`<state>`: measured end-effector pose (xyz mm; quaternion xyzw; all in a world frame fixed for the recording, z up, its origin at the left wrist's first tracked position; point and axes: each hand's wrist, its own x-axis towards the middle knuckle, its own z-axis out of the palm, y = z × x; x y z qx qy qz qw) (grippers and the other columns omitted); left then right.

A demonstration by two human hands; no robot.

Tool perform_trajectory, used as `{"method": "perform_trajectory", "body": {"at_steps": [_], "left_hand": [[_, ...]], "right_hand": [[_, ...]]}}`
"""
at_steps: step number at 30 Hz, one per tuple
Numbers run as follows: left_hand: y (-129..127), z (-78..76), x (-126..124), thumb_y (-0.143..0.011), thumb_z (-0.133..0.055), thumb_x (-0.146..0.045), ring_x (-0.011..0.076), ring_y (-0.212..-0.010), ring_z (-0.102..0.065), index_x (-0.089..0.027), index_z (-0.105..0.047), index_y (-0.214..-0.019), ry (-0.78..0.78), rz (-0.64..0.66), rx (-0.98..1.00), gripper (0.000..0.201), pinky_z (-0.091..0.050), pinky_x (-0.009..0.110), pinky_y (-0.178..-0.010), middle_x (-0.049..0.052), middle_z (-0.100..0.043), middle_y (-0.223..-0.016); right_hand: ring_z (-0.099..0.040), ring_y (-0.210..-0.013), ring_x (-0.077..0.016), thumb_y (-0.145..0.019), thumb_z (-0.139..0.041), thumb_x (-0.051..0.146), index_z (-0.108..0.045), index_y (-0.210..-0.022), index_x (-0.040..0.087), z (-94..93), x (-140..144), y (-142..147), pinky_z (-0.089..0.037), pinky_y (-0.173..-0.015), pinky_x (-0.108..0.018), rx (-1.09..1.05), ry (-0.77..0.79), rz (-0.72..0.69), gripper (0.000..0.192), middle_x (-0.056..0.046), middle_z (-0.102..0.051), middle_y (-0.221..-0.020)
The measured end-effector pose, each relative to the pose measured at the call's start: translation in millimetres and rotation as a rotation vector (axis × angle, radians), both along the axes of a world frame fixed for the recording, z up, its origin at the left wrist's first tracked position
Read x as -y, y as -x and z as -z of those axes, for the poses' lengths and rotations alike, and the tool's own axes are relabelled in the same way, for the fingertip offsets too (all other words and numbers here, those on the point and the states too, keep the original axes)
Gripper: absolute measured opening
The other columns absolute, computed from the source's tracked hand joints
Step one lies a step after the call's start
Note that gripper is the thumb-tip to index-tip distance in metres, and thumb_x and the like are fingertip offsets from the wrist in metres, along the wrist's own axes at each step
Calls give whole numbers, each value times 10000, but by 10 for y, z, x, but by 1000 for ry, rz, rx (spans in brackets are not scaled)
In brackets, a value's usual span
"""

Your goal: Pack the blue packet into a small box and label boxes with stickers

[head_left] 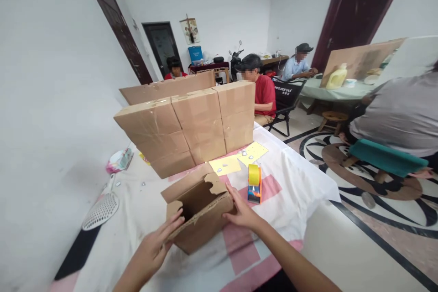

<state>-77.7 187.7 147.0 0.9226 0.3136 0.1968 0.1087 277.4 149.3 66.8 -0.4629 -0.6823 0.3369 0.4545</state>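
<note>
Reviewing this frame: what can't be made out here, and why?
Head view only:
- Inside of the open cardboard box: dark, and its near wall hides the bottom.
- Left hand and right hand: palms face the box, so the contact is unseen.
- Small pieces on the yellow sheets: too small to identify.
- Anything behind the stacked boxes: blocked by them.
- White mesh item: purpose unclear.
</note>
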Motion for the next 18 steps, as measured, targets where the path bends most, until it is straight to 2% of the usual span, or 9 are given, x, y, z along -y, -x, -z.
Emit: {"method": "perform_trajectory", "body": {"at_steps": [3,6,8,10,12,14,16,18], "left_hand": [[-135,-128,-122,-956,-560,-390,212,-1227,-663,-419,-577,-1392,-18,-94,-46,437,-582,266,-957,-16,-608,-1454],[-164,-55,-173,-941,-569,-444,238,-1210,-667,-359,-602,-1329,44,-174,14,399,-596,304,-921,47,-633,-1395],[-145,104,-189,-850,-662,-529,288,-1218,-645,-291,-593,-1222,73,-290,173,447,-595,380,-935,108,-609,-1342],[-133,323,-207,-659,-780,-647,351,-1242,-601,-270,-527,-1125,68,-499,454,650,-558,489,-1010,135,-567,-1285],[-168,565,-230,-580,-745,-757,391,-1321,-520,-283,-446,-1152,60,-701,729,801,-467,578,-1110,152,-509,-1317],[-266,794,-245,-697,-570,-810,388,-1406,-437,-308,-358,-1255,84,-818,886,780,-411,607,-1151,167,-434,-1421],[-398,983,-229,-844,-364,-748,366,-1448,-405,-340,-274,-1335,127,-852,948,646,-433,606,-1133,166,-365,-1508],[-501,1115,-175,-918,-211,-657,347,-1450,-422,-365,-261,-1357,177,-855,1008,530,-491,588,-1081,147,-327,-1564]], "right_hand": [[-215,-1553,-305,-925,-641,364,-139,-1633,278,202,148,74,-230,-1259,-513,20,37,62,871,-126,-228,-1672],[-208,-1554,-298,-944,-590,320,-86,-1634,269,315,216,191,-238,-1262,-515,24,45,114,856,-132,-212,-1671],[-205,-1554,-291,-959,-553,308,-87,-1629,257,334,216,238,-240,-1264,-511,39,52,134,818,-135,-217,-1666],[-222,-1549,-283,-984,-489,295,-137,-1620,253,336,188,258,-238,-1268,-508,77,62,137,728,-132,-255,-1651],[-250,-1538,-283,-995,-435,279,-191,-1607,247,348,147,266,-241,-1268,-510,122,63,129,659,-134,-304,-1627],[-290,-1518,-297,-983,-434,275,-228,-1593,233,380,110,275,-272,-1255,-519,143,60,135,645,-147,-343,-1600],[-358,-1477,-323,-952,-479,289,-266,-1571,217,415,84,287,-335,-1221,-529,137,56,149,658,-167,-393,-1553],[-448,-1402,-343,-914,-533,305,-332,-1526,216,434,69,300,-404,-1172,-529,136,54,173,650,-176,-470,-1470]]}}
